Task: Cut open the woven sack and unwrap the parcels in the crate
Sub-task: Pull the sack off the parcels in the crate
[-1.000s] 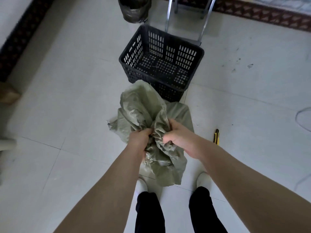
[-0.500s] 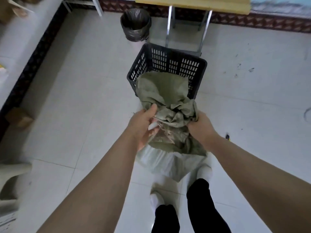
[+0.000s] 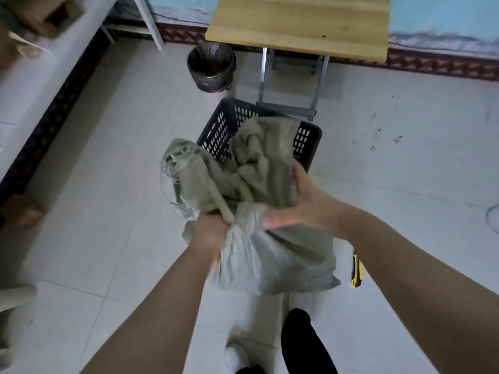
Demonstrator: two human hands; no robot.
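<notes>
Left hand (image 3: 209, 233): clenched tight on a bunch of the sack, low on its left side.
Right hand (image 3: 302, 205): grasping the sack from the right, fingers wrapped round the folds, thumb pointing left.
Sack (image 3: 259, 206): green and woven, all scrunched up, held in the air between both hands, in front of the legs.
Top of sack: flops up and away, over the near edge of the crate.
Bottom of sack: hangs down below the hands, above the floor (image 3: 108, 184).
Long way of the sack: runs from near the body out toward the crate.
Crate (image 3: 310, 141): black, with holes in its sides, on the floor just past the hands, partly hidden by the sack.
Parcels: none to be seen; inside of the crate mostly covered, so cannot tell.
Cutter (image 3: 356, 271): yellow, flat on the floor, down to the right, under the right arm, not touching the sack.
Nearer hand to the cutter: the right one.
Bin (image 3: 212, 67): dark, past the crate, beside the wooden bench (image 3: 297, 22).
Step, as a guess: bunching up or shaking out the sack over the crate.
Next move, as a guess: straight ahead and a little down to the crate, with both hands about as near.
</notes>
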